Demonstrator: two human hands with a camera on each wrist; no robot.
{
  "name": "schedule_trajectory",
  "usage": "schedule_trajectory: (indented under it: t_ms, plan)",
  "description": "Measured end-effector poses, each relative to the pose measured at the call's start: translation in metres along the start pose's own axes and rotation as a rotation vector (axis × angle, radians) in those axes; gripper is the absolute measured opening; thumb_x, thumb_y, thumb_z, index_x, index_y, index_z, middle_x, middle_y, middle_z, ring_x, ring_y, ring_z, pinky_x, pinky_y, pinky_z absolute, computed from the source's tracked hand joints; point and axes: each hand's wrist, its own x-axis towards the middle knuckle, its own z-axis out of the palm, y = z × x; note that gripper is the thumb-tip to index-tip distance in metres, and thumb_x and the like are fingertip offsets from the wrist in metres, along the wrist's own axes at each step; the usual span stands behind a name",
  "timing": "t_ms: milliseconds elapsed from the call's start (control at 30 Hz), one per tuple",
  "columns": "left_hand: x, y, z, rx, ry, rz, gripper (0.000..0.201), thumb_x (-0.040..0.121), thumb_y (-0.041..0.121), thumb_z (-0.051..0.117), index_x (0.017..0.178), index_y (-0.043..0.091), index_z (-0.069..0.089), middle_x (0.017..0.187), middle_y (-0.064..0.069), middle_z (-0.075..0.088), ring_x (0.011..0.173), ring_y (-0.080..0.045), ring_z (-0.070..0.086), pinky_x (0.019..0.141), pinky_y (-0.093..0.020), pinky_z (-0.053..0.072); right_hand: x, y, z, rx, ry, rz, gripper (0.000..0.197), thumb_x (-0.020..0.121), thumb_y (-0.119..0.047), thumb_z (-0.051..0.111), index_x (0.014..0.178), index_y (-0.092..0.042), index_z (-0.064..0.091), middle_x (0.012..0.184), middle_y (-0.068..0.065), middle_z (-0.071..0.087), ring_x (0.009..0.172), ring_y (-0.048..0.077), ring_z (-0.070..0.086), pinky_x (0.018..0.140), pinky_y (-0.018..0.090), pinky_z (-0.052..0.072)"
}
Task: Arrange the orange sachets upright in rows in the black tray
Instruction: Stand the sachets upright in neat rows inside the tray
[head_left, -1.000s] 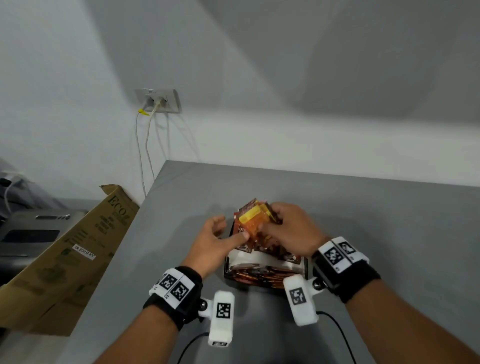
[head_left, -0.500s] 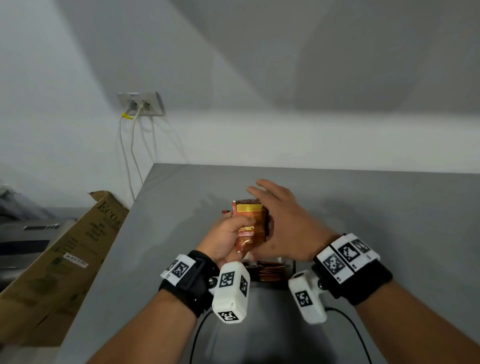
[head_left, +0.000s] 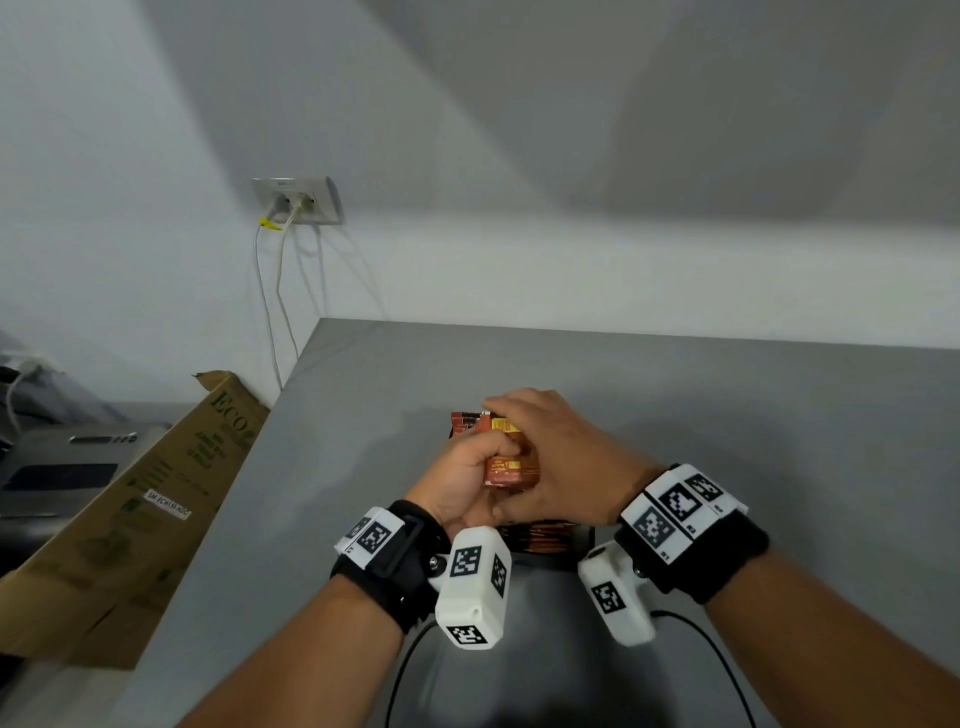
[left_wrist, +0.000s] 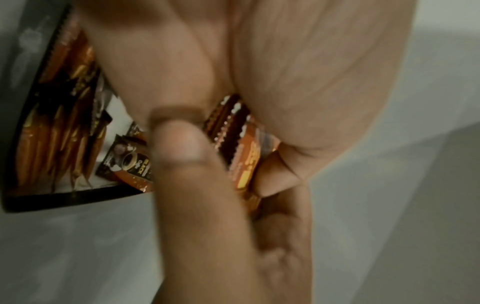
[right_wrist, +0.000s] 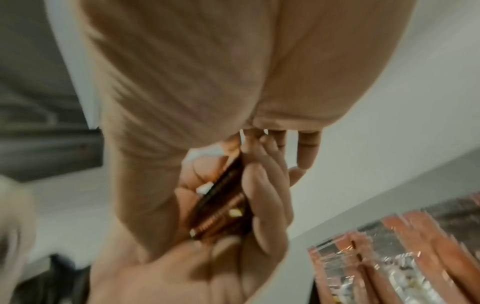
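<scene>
Grey tabletop fills the scene, meeting a pale wall at its far edge. Nearest the person, just past the two wrist cameras, sits the black tray, its near part packed with orange sachets standing on edge in a row; the left wrist view shows that row against the tray's wall and one sachet lying flat on the tray's pale floor. Above the tray, both hands meet around a small stack of sachets, held upright with its long axis close to vertical, the yellow-banded end pointing up and away from the person, the lower end toward the tray. The left hand curls its fingers round the stack's left side, thumb pressed on the near face. The right hand wraps the right side, fingers bent over the top edge. From the right wrist the stack appears edge-on, pinched between both hands. Farther left, a cardboard box leans at the table's edge. Beyond, a wall socket carries two plugged cables.
</scene>
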Motion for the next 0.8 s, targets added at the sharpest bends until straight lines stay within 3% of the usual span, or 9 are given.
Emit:
schedule_trajectory:
  t_ms: [67, 133, 267, 300, 367, 467, 567, 667, 800]
  plan:
    - [0.001, 0.002, 0.000, 0.002, -0.004, 0.034, 0.059, 0.062, 0.001, 0.067, 0.120, -0.002, 0.060, 0.103, -0.024, 0.064, 0.089, -0.033, 0.066, 0.077, -0.041, 0.053, -0.003, 0.004, -0.005, 0.226, 0.086, 0.091, 0.086, 0.076, -0.040, 0.081, 0.149, -0.028, 0.037, 0.140, -0.012, 0.040, 0.125, 0.002, 0.041, 0.105, 0.021, 0.036]
    - [0.001, 0.003, -0.001, -0.015, -0.053, 0.076, 0.062, 0.070, -0.004, 0.064, 0.131, 0.003, 0.056, 0.109, -0.022, 0.065, 0.089, -0.033, 0.067, 0.071, -0.040, 0.058, -0.006, 0.010, -0.008, 0.429, 0.170, 0.146, 0.058, 0.084, -0.032, 0.076, 0.138, -0.033, 0.052, 0.130, -0.010, 0.054, 0.115, 0.004, 0.055, 0.094, 0.017, 0.044]
    - [0.002, 0.000, -0.002, 0.039, -0.097, 0.126, 0.066, 0.074, -0.006, 0.066, 0.136, 0.010, 0.052, 0.110, -0.017, 0.065, 0.086, -0.029, 0.065, 0.066, -0.037, 0.057, -0.006, 0.020, -0.002, 0.661, 0.233, 0.198, 0.027, 0.085, -0.023, 0.072, 0.109, -0.036, 0.072, 0.105, -0.002, 0.075, 0.099, 0.018, 0.071, 0.091, 0.044, 0.058]
    - [0.002, -0.001, -0.001, 0.047, -0.086, 0.121, 0.067, 0.073, -0.006, 0.067, 0.136, 0.012, 0.052, 0.110, -0.015, 0.066, 0.086, -0.028, 0.065, 0.066, -0.037, 0.057, -0.006, 0.021, -0.001, 0.642, 0.293, 0.233, 0.022, 0.085, -0.020, 0.072, 0.103, -0.033, 0.074, 0.096, 0.000, 0.075, 0.091, 0.020, 0.072, 0.088, 0.048, 0.058]
    - [0.002, -0.002, 0.002, 0.033, -0.054, 0.099, 0.058, 0.074, 0.001, 0.070, 0.129, 0.014, 0.057, 0.106, -0.013, 0.067, 0.082, -0.024, 0.066, 0.064, -0.035, 0.055, -0.005, 0.023, 0.000, 0.595, 0.391, 0.262, 0.016, 0.085, -0.013, 0.073, 0.090, -0.028, 0.075, 0.081, -0.001, 0.072, 0.075, 0.017, 0.069, 0.077, 0.043, 0.059]
    - [0.002, 0.000, 0.004, 0.017, -0.018, 0.039, 0.036, 0.081, 0.028, 0.074, 0.110, 0.009, 0.065, 0.089, -0.012, 0.066, 0.071, -0.020, 0.064, 0.065, -0.034, 0.053, -0.006, 0.021, -0.005, 0.586, 0.534, 0.305, 0.020, 0.087, -0.011, 0.068, 0.078, -0.029, 0.068, 0.068, -0.003, 0.067, 0.058, 0.012, 0.061, 0.058, 0.035, 0.051]
    - [0.003, 0.004, 0.001, -0.085, 0.066, 0.007, 0.038, 0.085, 0.045, 0.064, 0.102, 0.011, 0.064, 0.079, -0.010, 0.061, 0.065, -0.020, 0.057, 0.063, -0.035, 0.050, -0.013, 0.017, -0.013, 0.704, 0.595, 0.290, 0.024, 0.089, -0.003, 0.063, 0.079, -0.025, 0.066, 0.079, 0.000, 0.074, 0.066, 0.018, 0.072, 0.063, 0.046, 0.060]
    - [0.003, 0.005, 0.002, -0.092, 0.087, 0.053, 0.027, 0.085, 0.024, 0.066, 0.106, 0.007, 0.064, 0.083, -0.012, 0.066, 0.067, -0.020, 0.061, 0.059, -0.032, 0.052, -0.020, 0.012, -0.008, 0.612, 0.512, 0.209, 0.026, 0.080, 0.004, 0.063, 0.073, -0.021, 0.069, 0.092, -0.009, 0.075, 0.085, 0.012, 0.073, 0.076, 0.040, 0.062]
    - [0.000, 0.007, 0.005, 0.014, 0.092, 0.150, 0.045, 0.079, -0.011, 0.064, 0.123, -0.008, 0.057, 0.095, -0.022, 0.072, 0.071, -0.027, 0.071, 0.057, -0.033, 0.057, -0.019, 0.013, 0.008, 0.572, 0.500, 0.204, 0.014, 0.079, -0.012, 0.072, 0.082, -0.026, 0.071, 0.095, -0.011, 0.072, 0.084, 0.008, 0.071, 0.074, 0.032, 0.060]
